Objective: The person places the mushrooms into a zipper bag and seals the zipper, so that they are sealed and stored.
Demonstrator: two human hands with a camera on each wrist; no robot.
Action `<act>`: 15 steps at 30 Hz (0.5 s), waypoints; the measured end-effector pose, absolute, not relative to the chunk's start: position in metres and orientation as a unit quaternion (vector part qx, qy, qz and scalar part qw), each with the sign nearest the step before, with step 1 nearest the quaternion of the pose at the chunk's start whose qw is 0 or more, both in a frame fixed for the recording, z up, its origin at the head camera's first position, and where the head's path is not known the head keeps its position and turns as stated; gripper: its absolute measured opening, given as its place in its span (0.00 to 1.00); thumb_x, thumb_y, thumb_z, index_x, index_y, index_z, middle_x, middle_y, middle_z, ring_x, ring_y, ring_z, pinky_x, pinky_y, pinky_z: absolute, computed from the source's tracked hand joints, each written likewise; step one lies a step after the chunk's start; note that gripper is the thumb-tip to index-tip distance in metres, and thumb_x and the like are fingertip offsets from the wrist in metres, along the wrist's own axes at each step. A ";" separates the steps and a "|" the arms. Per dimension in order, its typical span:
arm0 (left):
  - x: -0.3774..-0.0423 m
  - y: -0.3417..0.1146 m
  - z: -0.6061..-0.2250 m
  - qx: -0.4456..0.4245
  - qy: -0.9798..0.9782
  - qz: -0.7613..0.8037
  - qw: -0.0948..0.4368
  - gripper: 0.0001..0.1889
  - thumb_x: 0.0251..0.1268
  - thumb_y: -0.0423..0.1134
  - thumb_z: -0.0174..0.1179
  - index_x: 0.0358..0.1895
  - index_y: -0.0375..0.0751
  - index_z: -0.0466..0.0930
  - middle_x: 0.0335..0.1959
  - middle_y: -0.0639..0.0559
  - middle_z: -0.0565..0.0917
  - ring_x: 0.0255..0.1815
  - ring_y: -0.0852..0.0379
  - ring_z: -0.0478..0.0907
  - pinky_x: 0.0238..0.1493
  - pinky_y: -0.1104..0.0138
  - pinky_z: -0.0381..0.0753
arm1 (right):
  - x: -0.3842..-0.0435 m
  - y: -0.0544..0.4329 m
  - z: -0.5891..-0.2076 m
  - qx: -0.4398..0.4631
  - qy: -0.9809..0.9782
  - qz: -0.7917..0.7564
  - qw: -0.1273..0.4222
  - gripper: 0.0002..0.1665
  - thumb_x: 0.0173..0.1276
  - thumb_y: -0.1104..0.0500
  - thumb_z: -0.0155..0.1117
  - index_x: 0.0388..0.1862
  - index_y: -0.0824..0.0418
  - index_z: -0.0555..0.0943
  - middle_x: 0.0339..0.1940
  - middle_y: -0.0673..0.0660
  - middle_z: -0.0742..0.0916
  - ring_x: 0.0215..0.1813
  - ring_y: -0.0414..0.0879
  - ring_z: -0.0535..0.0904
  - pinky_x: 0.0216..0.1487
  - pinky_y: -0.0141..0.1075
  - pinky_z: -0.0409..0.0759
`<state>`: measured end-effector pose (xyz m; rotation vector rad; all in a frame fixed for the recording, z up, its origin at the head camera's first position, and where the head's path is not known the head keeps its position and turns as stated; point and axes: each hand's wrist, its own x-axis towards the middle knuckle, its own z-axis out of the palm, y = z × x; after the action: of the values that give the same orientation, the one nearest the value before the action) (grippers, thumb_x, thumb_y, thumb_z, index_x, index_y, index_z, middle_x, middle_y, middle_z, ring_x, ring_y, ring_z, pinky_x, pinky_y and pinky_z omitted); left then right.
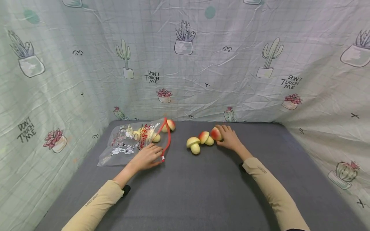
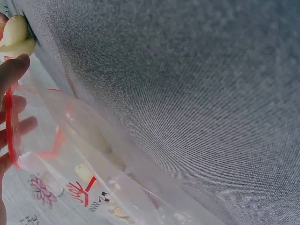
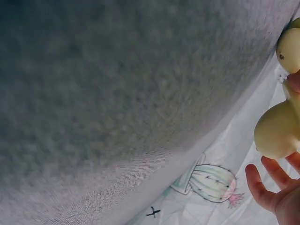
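My left hand [image 1: 147, 156] rests at the mouth of a clear printed zip bag [image 1: 121, 146] with a red edge. Its fingers [image 2: 28, 125] are spread by that edge, with the thumb beside the red slider [image 1: 163, 158]. Through the plastic shows a yellow toy mushroom [image 1: 156, 138]. My right hand [image 1: 229, 138] grips a red-capped toy mushroom [image 1: 216, 134] between thumb and fingers; its pale rounded underside shows in the right wrist view. Just left of it lie a red-and-yellow mushroom [image 1: 204, 137] and an all-yellow mushroom [image 1: 195, 148].
Another red-and-yellow mushroom [image 1: 170, 124] lies at the far corner of the bag's mouth. A grey cloth [image 1: 185, 192] covers the table. A curtain [image 1: 202, 70] printed with cacti hangs along the back and both sides.
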<state>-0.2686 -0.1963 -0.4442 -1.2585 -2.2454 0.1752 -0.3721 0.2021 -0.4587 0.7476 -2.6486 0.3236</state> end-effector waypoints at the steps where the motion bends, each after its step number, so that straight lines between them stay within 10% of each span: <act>1: -0.268 -0.196 -0.444 -0.467 -0.838 0.069 0.276 0.15 0.47 0.47 0.64 0.35 0.42 0.77 0.39 0.49 0.81 0.41 0.53 0.77 0.46 0.59 0.71 | -0.370 0.201 -0.458 0.266 -0.938 0.118 0.186 0.45 0.46 0.51 0.70 0.62 0.56 0.61 0.51 0.62 0.73 0.48 0.59 0.69 0.37 0.53 0.71; 15: -0.264 -0.197 -0.445 -0.451 -0.842 0.091 0.282 0.15 0.47 0.48 0.63 0.37 0.44 0.78 0.26 0.53 0.77 0.31 0.55 0.73 0.39 0.60 0.66 | -0.348 0.194 -0.458 0.281 -0.928 0.149 0.196 0.45 0.48 0.52 0.67 0.64 0.57 0.59 0.50 0.64 0.71 0.44 0.59 0.70 0.33 0.48 0.72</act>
<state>-0.2639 -0.1968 -0.4447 -1.2073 -2.2550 0.2450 -0.3484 0.1938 -0.4584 0.7862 -2.5996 0.4172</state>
